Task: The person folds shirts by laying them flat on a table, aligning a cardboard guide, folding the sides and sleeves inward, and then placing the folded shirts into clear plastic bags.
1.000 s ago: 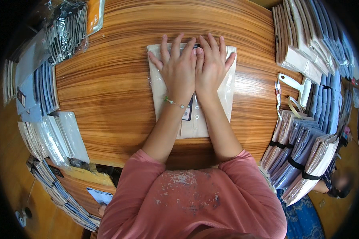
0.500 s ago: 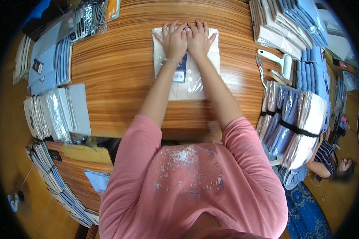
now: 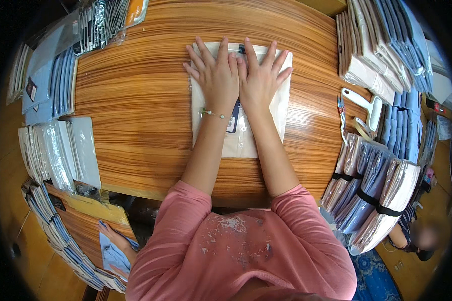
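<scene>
Far left: stacks of bagged blue shirts, then clear-bagged white ones at the table edge. Lower left: another person's hand on a blue cloth, next to more stacked packs.

Centre: bagged cream shirt lying flat on the wooden table, dark tag showing under the plastic. Left hand pressed flat on its upper part, fingers spread, gripping nothing; bead bracelet at the wrist. Right hand flat just beside it, index fingers touching, palm down, also grasping nothing.

Right: white tape dispenser and scissors near the table edge; folded shirt piles behind; strapped bundles of packed shirts lower right.
</scene>
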A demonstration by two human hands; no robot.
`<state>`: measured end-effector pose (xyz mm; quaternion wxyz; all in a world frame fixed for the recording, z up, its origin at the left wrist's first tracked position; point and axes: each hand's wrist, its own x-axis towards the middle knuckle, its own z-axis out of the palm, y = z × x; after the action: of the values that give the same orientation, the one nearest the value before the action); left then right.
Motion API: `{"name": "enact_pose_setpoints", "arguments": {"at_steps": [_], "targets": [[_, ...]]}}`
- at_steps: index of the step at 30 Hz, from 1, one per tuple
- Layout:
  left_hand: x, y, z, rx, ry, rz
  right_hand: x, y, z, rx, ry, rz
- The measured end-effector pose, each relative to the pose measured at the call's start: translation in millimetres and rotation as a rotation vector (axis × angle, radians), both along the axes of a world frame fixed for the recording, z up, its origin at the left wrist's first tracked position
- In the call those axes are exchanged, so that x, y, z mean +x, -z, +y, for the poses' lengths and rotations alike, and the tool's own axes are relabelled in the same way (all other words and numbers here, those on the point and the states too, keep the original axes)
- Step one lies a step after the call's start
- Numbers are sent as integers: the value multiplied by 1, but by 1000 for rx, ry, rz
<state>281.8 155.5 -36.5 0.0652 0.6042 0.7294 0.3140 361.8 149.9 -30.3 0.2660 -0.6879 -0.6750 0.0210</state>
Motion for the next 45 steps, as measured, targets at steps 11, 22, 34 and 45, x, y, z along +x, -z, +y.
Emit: {"name": "enact_pose_setpoints", "arguments": {"at_steps": [11, 22, 34, 45], "targets": [[2, 6, 2, -17, -1, 14, 1, 7, 2, -21, 7, -26], [-49, -3, 9, -124, 371, 249, 66, 6, 26, -77, -187, -79], [-53, -26, -1, -392, 456, 255, 87, -14, 18, -297, -274, -80], [-82, -19, -200, -679, 484, -1875, 131, -18, -206, -886, -118, 1969]]}}
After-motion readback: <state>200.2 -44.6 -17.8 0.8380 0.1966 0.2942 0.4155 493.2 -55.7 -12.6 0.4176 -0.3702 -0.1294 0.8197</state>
